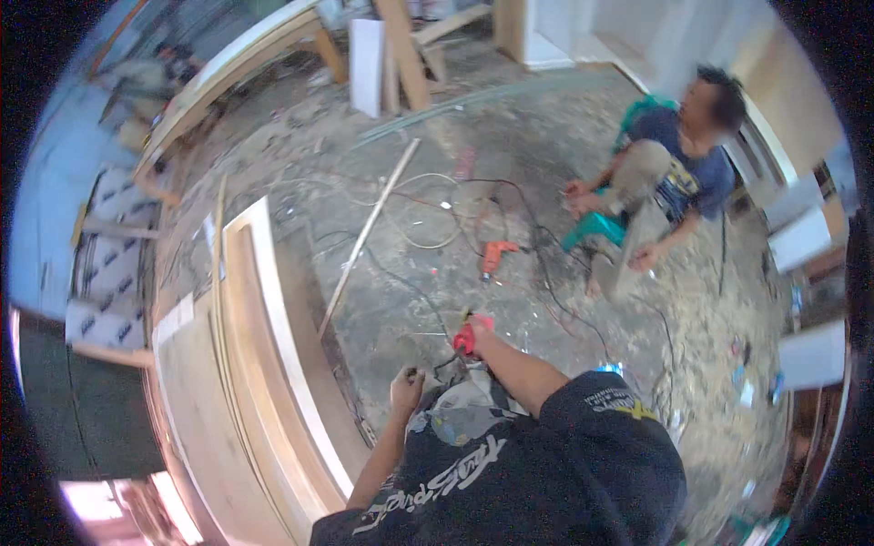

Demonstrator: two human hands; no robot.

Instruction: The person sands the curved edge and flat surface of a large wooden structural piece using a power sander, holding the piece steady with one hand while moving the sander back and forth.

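In front of my body, my right hand (481, 340) is wrapped round a red power tool (464, 339), whose exact kind is too blurred to tell. To its left, my left hand (405, 391) is closed. Something small and dark (413, 372) shows at its fingers, too small to name. An orange drill (492, 258) lies on the dusty floor beyond my right hand, apart from both hands. Left of my left hand stands a long wooden panel piece (264, 364) with a white edge.
At the right a person (678, 168) in a dark shirt sits low near green cloth (596, 229). Cords (546, 259) and a hose (428, 244) loop across the floor. A thin strip (371, 232) lies slantwise ahead. Boards (367, 68) stand at the back; another person (150, 86) is far left.
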